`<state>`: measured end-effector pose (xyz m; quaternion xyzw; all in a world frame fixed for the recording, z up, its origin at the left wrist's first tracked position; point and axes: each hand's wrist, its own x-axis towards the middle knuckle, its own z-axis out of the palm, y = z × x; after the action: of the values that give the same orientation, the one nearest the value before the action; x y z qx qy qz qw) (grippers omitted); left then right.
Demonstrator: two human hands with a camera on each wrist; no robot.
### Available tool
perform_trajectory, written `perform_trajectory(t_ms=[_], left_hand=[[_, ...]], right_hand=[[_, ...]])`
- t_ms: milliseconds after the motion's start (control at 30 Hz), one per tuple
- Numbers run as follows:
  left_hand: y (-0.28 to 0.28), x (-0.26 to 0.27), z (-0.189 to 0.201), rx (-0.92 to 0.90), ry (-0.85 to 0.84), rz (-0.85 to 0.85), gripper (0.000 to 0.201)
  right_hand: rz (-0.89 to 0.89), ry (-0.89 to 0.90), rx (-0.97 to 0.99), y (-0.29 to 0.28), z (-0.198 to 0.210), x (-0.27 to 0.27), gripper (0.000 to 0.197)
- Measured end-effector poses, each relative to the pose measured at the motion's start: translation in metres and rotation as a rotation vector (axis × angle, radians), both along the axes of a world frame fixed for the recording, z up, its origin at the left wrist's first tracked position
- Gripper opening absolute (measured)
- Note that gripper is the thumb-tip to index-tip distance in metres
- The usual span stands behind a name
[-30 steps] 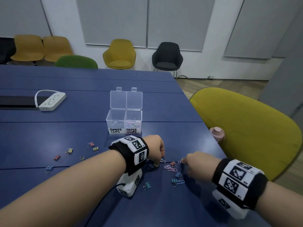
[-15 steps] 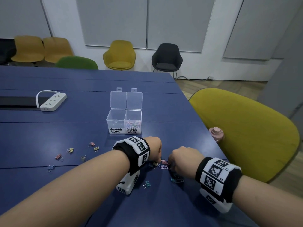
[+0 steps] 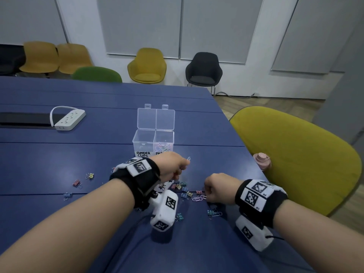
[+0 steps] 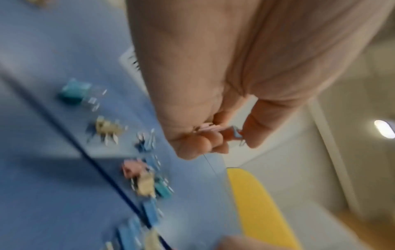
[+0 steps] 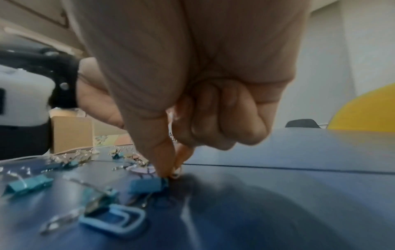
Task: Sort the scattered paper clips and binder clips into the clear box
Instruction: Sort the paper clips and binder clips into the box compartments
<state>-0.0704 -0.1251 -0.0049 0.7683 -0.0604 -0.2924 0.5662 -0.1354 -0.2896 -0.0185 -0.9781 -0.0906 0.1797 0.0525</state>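
Head view: left hand (image 3: 173, 168) is pinching paper clips (image 4: 215, 130) above the bench (image 3: 59, 164), near the clear box (image 3: 153, 142); right hand (image 3: 218, 188) is pinching among scattered clips (image 3: 185, 191) on the bench.

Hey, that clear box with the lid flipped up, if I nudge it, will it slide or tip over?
The clear box looks thin-walled, with only a few paper clips in one compartment, so it is probably light and slides easily. Its open lid stands upright at the back, so a push there may tip it.
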Motion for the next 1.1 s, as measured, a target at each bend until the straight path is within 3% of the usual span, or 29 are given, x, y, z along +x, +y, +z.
perform_trajectory(t_ms=[67,133,333,500,600,667,733,833,933,1033,1100], left_hand=[[0.006,-0.003,-0.001,-0.276,0.171,0.105,0.020],[0.011,-0.009,-0.001,-0.381,0.225,0.100,0.018],[0.018,-0.021,-0.014,-0.454,0.327,0.075,0.012],[0.014,-0.030,-0.011,-0.538,0.459,0.068,0.023],[0.012,-0.036,-0.009,-0.586,0.532,0.047,0.023],[0.012,-0.038,-0.009,-0.606,0.600,0.013,0.017],[0.011,-0.041,-0.009,-0.586,0.647,-0.031,0.017],[0.007,-0.047,-0.013,-0.416,0.588,-0.049,0.028],[0.002,-0.053,-0.017,-0.051,0.168,-0.142,0.028],[-0.001,-0.054,-0.020,0.396,-0.376,-0.300,0.022],[-0.003,-0.056,-0.022,0.539,-0.537,-0.363,0.024]], right_hand=[[-0.032,0.022,0.065,-0.004,0.002,0.000,0.005],[-0.127,0.039,0.211,-0.012,0.003,-0.002,0.013],[-0.601,0.154,1.132,-0.037,-0.002,-0.023,0.022],[-0.735,0.294,1.448,-0.044,-0.004,-0.042,0.023],[-0.792,0.344,1.517,-0.042,-0.003,-0.052,0.024],[-0.799,0.342,1.455,-0.038,-0.003,-0.056,0.024],[-0.743,0.308,1.261,-0.034,-0.002,-0.060,0.027],[-0.461,0.126,0.671,-0.025,0.005,-0.067,0.028],[-0.160,-0.071,0.263,-0.021,0.002,-0.073,0.029],[-0.120,-0.083,0.098,-0.017,-0.004,-0.078,0.037],[-0.114,-0.072,0.050,-0.016,-0.007,-0.079,0.038]])
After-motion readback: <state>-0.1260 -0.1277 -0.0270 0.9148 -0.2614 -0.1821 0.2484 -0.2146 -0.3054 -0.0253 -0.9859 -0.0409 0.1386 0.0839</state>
